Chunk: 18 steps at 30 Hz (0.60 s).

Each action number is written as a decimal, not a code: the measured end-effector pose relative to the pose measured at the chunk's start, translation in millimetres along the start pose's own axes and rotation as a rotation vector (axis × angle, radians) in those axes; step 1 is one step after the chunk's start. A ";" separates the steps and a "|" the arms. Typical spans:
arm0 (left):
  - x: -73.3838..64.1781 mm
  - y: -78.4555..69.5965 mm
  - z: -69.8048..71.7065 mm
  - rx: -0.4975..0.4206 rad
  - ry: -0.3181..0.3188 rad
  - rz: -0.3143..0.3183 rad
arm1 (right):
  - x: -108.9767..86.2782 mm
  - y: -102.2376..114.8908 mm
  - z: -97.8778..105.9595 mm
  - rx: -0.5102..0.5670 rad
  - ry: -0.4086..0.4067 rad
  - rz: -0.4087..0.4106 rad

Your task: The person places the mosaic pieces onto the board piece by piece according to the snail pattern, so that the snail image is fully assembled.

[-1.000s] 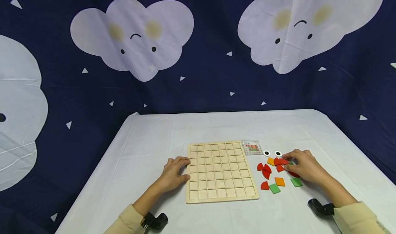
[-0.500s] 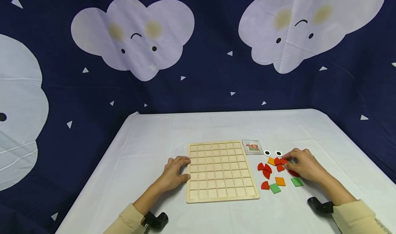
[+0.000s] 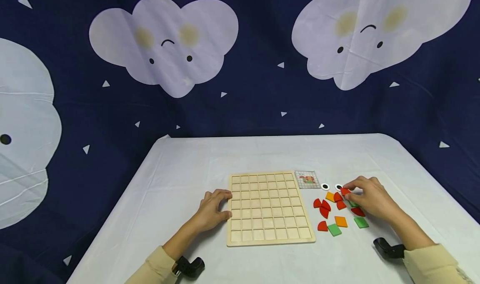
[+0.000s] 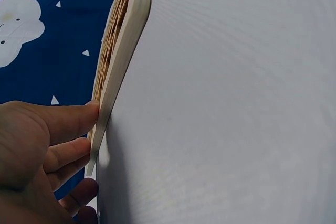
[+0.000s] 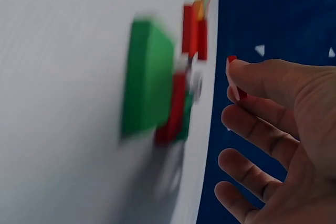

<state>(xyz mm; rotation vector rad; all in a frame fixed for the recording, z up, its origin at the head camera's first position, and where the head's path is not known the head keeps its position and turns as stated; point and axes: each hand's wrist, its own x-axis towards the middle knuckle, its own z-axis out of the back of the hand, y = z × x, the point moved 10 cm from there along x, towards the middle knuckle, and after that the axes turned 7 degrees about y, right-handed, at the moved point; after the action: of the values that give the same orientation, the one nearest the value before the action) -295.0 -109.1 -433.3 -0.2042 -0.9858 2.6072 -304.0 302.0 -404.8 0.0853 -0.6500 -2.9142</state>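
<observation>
In the head view my left hand [image 3: 211,212] is at the left edge of a wooden grid board [image 3: 270,209], thumb and fingertips touching its side with the fingers fairly straight. The left wrist view confirms the thumb [image 4: 79,121] against the board's edge. My right hand [image 3: 374,197] pinches a red quarter-circle piece [image 3: 345,191] between thumb and index finger, raised just above the pile; the right wrist view shows it thin and edge-on, other fingers spread apart. Below and around it lie more red pieces [image 3: 341,205], green squares [image 3: 361,222] and orange squares [image 3: 341,222].
A small printed pattern card [image 3: 307,179] touches the board's upper right corner. Two white discs with black centres, one of them an eye piece [image 3: 325,187], lie beside the card. A white cloth [image 3: 187,163] covers the table, and a dark blue cloud-print curtain [image 3: 262,117] hangs behind.
My right hand has lifted slightly, bringing the red quarter-circle piece up off the others. The left hand stays at the board's edge.
</observation>
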 end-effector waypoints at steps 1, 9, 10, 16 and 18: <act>0.0 0.1 -0.2 0.000 0.000 0.000 | 1.4 4.3 -0.6 0.008 0.002 0.001; 0.5 -0.7 -0.7 0.001 0.004 -0.005 | 15.8 46.2 -12.1 0.072 0.013 0.034; 0.6 -0.9 -0.5 0.002 0.004 -0.006 | 17.7 51.4 -14.4 0.084 0.018 0.040; 0.9 -1.1 -0.1 0.010 0.003 0.000 | 30.7 82.0 -28.2 0.151 0.014 0.111; 0.9 -1.2 -0.3 0.013 0.002 -0.002 | 35.2 91.5 -33.8 0.163 0.008 0.141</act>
<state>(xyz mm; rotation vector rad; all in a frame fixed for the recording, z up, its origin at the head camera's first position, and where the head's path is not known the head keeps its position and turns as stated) -295.4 -107.8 -432.7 -0.2025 -0.9672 2.6107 -323.2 200.4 -397.1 0.0669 -0.8541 -2.7209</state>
